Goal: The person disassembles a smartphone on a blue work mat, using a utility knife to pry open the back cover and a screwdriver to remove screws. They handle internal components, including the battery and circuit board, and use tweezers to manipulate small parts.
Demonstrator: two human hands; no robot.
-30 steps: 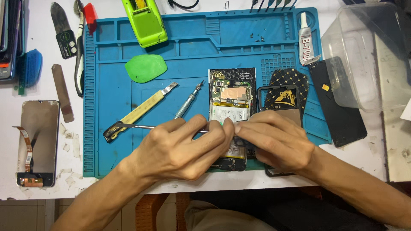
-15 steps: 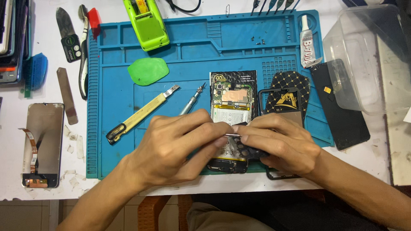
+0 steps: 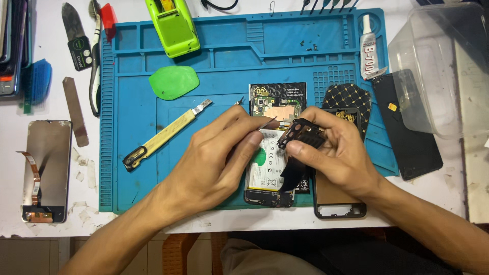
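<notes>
Holding a small black cover piece (image 3: 304, 133) pinched between the thumb and fingers of my right hand (image 3: 340, 155), I am keeping it lifted just above the opened phone (image 3: 270, 158), which is lying face down in the middle of the blue work mat (image 3: 132, 102) on the desk (image 3: 46, 81). My left hand (image 3: 216, 158) is resting over the left side of the phone with its fingers curled together, and it is gripping a thin metal tool (image 3: 265, 124) whose tip is pointing toward the black piece; I think it is a pair of tweezers, but my fingers are hiding most of it. The phone's white battery is showing between my two hands, with the green circuit board above it. A black phone frame (image 3: 338, 206) is lying just beside the phone on its right, partly under my right wrist. To the left of my left hand a yellow-handled scraper (image 3: 163, 133) is lying at a slant on the mat, and a green plastic pick (image 3: 174, 81) is sitting above it. A tube of glue (image 3: 368, 46) is lying near the mat's top right corner, and a detached screen (image 3: 47, 170) is resting on the desk well to the left.
</notes>
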